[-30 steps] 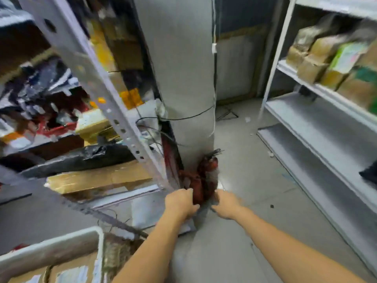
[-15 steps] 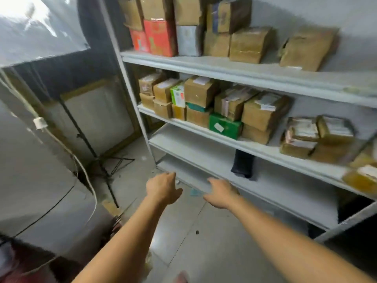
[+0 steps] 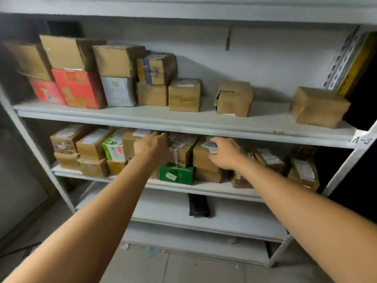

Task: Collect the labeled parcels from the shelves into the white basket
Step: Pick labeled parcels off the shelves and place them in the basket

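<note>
A white metal shelf unit (image 3: 183, 121) holds several labeled cardboard parcels. Both my arms reach into its second shelf. My left hand (image 3: 152, 147) hovers at a brown parcel (image 3: 130, 144) with a white label, fingers loosely bent, holding nothing. My right hand (image 3: 225, 153) rests with relaxed fingers on a labeled brown parcel (image 3: 204, 158). Between my two hands stands another labeled box (image 3: 182, 152) on top of a green box (image 3: 176, 174). The white basket is out of view.
The top shelf carries red boxes (image 3: 78, 88) and more brown boxes (image 3: 319, 107). A dark flat item (image 3: 199, 207) lies on the third shelf (image 3: 163, 207). A tag reading A-2 (image 3: 362, 140) marks the shelf's right post. Grey tiled floor (image 3: 142, 266) runs below.
The view swung from the left rack and pillar to face this shelf unit. Both hands rose from near the floor and moved forward to the second-shelf parcels.
</note>
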